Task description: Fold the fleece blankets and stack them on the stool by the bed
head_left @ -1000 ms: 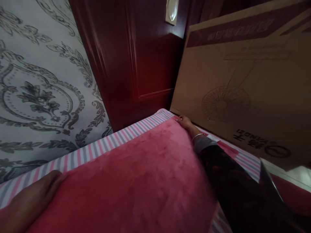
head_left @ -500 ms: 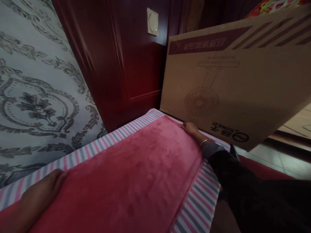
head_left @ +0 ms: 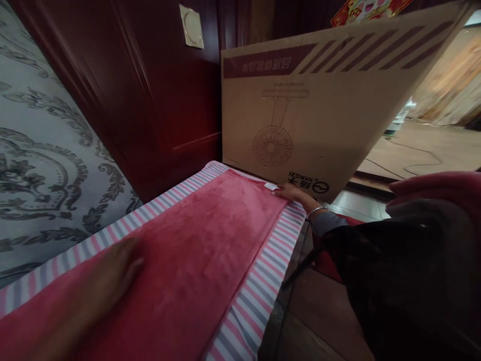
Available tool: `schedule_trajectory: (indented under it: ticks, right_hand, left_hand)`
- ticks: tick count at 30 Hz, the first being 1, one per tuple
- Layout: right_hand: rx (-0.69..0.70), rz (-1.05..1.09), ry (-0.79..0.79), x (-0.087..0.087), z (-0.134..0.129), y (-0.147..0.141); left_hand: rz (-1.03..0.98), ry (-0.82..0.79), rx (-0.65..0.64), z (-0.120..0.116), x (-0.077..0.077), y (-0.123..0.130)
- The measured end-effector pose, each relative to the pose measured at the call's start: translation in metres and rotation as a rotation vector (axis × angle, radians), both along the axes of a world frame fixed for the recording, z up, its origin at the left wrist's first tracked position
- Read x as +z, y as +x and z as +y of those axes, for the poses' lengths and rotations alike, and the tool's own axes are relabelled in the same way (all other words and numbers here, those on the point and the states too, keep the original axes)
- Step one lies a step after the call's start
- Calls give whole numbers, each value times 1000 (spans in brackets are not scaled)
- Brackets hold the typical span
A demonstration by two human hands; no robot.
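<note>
Pink cloth (head_left: 195, 230) seems mid-smoothing: left hand (head_left: 107, 281), thumb and fingers apart; right hand (head_left: 292, 193), grip unclear; flattening calls for light tension.

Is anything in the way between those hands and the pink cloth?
Nothing visible does. The right hand touches the pink cloth at its far edge, beside a white tag; the blurred left hand is over it, contact unclear.

Two hands (head_left: 110, 276) (head_left: 291, 192), one blanket (head_left: 203, 220), one carton (head_left: 323, 110)
</note>
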State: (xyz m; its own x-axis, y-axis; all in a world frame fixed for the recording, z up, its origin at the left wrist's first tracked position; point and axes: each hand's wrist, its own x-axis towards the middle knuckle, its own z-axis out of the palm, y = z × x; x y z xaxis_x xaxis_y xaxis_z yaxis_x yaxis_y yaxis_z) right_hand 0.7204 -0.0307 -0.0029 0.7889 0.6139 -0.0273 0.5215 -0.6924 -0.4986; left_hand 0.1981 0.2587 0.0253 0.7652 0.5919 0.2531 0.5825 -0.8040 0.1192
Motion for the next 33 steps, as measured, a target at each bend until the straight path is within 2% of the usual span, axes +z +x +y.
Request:
schedule_trajectory:
  ticks: [3, 7, 10, 13, 18, 24, 28, 31, 33]
  right_hand:
    - [-52, -73, 38, -9, -1, -9]
    - [-140, -148, 92, -19, -4, -19]
    - [-207, -173, 132, -25, -7, -24]
    - [-264, -173, 188, -30, -8, -28]
    - [-300, -154, 292, -34, -9, -28]
    - [-286, -142, 374, -36, -9, -25]
    - [-293, -149, 400, -37, -9, -23]
    - [-323, -160, 400, -37, -9, -23]
    - [-349, -163, 381, -37, -8, -24]
  left_hand:
    - [36, -68, -286, -65, -11, 39]
    - [122, -113, -533, -130, -30, 66]
    - [153, -117, -582, -162, -32, 78]
    - [195, -133, -567, -185, -23, 100]
    - [164, -119, -549, -211, -14, 165]
    - [194, -26, -452, -222, -22, 236]
    - [211, -7, -425, -221, -34, 258]
    - [204, -4, -443, -224, -43, 262]
    - [181, -19, -438, -226, -44, 262]
